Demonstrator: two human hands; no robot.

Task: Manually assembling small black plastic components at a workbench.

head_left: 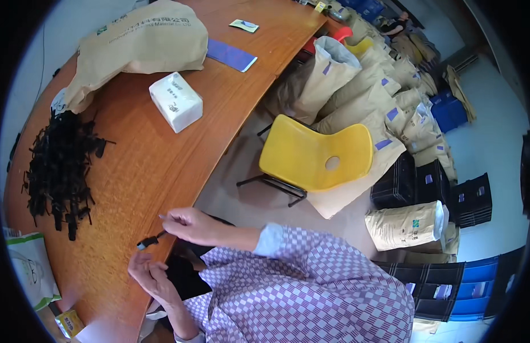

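Note:
My right hand (pixel 187 226) pinches the thin end of a small black plastic part (pixel 147 243) with a greyish tip, held over the table's near edge. Just below that part is my left hand (pixel 151 275), its fingers loosely bent and apart, with nothing visible in them. A small gap shows between the left fingertips and the part. Farther left on the wooden table (pixel 133 171) lies a heap of black plastic parts (pixel 62 168) with thin stems, tangled together.
A white tissue pack (pixel 176 103), a brown paper sack (pixel 145 40) and a purple sheet (pixel 230 55) lie on the table. A white-and-green bag (pixel 31 268) and yellow box (pixel 69 323) are at lower left. A yellow chair (pixel 316 151) stands beside the table; filled sacks (pixel 362 103) lie beyond.

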